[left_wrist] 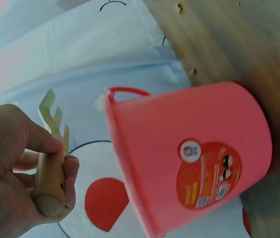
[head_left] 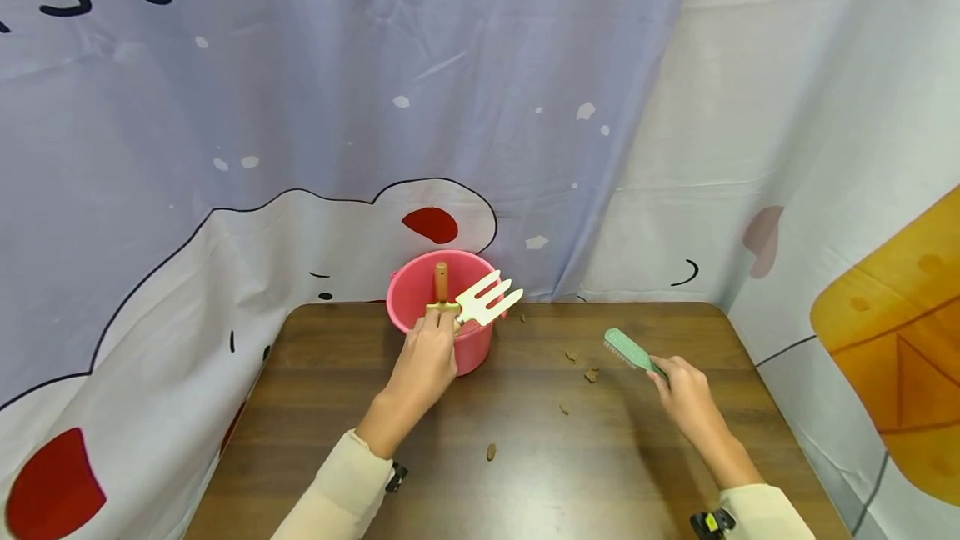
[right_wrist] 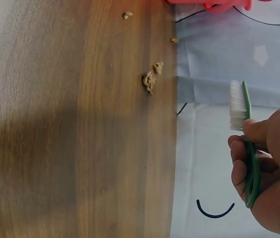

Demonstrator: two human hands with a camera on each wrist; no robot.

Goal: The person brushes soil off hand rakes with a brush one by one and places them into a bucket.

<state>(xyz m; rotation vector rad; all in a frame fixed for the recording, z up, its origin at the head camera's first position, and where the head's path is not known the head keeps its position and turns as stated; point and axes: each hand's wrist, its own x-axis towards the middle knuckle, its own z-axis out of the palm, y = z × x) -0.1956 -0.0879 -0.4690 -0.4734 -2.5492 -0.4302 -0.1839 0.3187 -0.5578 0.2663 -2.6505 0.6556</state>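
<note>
My left hand [head_left: 431, 354] grips the wooden handle of a small garden fork [head_left: 487, 300], whose pale yellow tines point right over the rim of a pink bucket [head_left: 472, 352]. In the left wrist view the fork's round handle end [left_wrist: 49, 203] faces the camera, and the bucket stands beside the hand. A second wooden handle [head_left: 442, 280] sticks up inside the bucket; its lower part is hidden behind my left hand. My right hand [head_left: 686, 394] holds a green brush [head_left: 628, 347] by its handle, raised above the table. Its white bristles [right_wrist: 238, 106] show in the right wrist view.
Several dry brown scraps [head_left: 592, 375] lie scattered on the wooden table [head_left: 360, 407], between the bucket and the brush. A printed curtain [head_left: 570, 107] hangs behind the table's back edge and along its sides.
</note>
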